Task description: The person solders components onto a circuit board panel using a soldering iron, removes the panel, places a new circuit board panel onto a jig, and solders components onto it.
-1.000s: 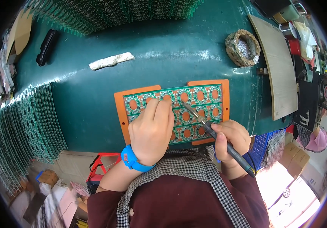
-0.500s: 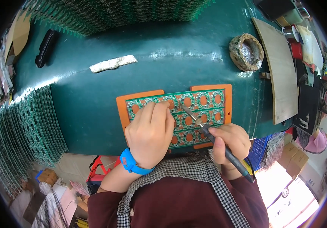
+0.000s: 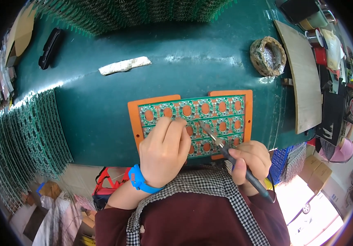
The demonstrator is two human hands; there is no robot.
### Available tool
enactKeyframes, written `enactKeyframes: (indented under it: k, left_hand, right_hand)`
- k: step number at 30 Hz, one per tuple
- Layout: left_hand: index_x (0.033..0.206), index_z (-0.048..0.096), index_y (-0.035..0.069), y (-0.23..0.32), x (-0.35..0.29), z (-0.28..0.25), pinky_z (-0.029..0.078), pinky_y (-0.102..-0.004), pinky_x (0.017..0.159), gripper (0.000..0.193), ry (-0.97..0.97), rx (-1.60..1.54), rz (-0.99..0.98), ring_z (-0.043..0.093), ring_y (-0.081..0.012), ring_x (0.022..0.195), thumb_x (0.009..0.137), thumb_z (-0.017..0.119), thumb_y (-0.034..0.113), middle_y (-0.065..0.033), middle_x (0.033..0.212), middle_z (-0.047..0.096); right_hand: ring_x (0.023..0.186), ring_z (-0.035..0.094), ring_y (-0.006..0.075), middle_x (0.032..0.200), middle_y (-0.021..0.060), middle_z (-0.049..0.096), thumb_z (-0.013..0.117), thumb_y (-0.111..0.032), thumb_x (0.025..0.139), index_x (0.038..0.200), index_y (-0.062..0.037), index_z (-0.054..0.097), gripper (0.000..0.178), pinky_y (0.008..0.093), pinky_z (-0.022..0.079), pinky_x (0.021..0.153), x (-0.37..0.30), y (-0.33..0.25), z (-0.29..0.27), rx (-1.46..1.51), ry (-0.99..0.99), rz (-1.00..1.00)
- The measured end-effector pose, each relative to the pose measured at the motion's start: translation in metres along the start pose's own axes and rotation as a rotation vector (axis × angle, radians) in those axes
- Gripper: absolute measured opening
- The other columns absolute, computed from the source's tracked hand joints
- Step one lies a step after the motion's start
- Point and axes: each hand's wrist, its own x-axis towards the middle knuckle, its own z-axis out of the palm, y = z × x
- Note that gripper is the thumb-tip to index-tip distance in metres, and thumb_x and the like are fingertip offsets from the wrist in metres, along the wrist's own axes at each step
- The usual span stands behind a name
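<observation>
A panel of green circuit boards [image 3: 196,110] with rows of round openings lies in an orange tray [image 3: 248,117] in front of me. My right hand [image 3: 251,162] is closed around the dark handle of a soldering iron [image 3: 258,185]. Its metal tip points up and left, at the boards near the line between the far and middle rows. Over the left part of the panel, my left hand [image 3: 162,149] is closed with its fingertips pinched together, just left of the iron's tip. What those fingers hold, if anything, is too small to make out.
Stacked green boards stand at the left [image 3: 41,127] and along the far side [image 3: 135,14]. A whitish strip [image 3: 125,65] and a black object [image 3: 50,48] lie beyond the tray. A crusty round pot [image 3: 256,57] sits beside a wooden board [image 3: 301,82] at the right.
Both hands have moved slightly nearer to me, and the iron's tip has shifted from the far row toward the middle row. More of the far row now shows.
</observation>
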Motion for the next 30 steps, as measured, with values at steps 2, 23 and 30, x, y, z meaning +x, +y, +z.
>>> enactKeyframes:
  k: [2,23,30]
  left_hand:
    - [0.091,0.063,0.003,0.000,-0.007,-0.001,0.048,-0.0327,0.051,0.015,-0.022,-0.035,-0.006,0.059,-0.0226,0.061,0.076,0.066,0.000,-0.0075,0.080,0.054]
    - [0.095,0.062,0.001,0.005,-0.028,-0.006,0.048,-0.0345,0.059,0.018,-0.024,-0.075,-0.023,0.060,-0.0268,0.070,0.079,0.063,-0.007,-0.0113,0.084,0.056]
    - [0.094,0.062,0.002,0.001,-0.031,-0.009,0.048,-0.0331,0.054,0.018,-0.003,-0.013,0.065,0.060,-0.0246,0.065,0.078,0.065,-0.004,-0.0088,0.082,0.056]
  right_hand:
    - [0.052,0.059,0.0190,0.064,0.0064,0.062,0.062,-0.006,0.071,0.080,-0.0013,0.068,0.011,0.0294,0.048,0.049,-0.004,-0.005,-0.002,0.001,-0.018,0.014]
    - [0.051,0.060,0.0184,0.065,0.0072,0.063,0.062,-0.005,0.075,0.081,-0.0001,0.067,0.009,0.0277,0.047,0.046,-0.019,-0.015,0.007,-0.032,0.059,-0.001]
    - [0.050,0.060,0.0186,0.066,0.0080,0.063,0.063,-0.004,0.074,0.082,-0.0002,0.067,0.010,0.0287,0.047,0.045,-0.017,-0.014,0.013,-0.055,0.045,0.006]
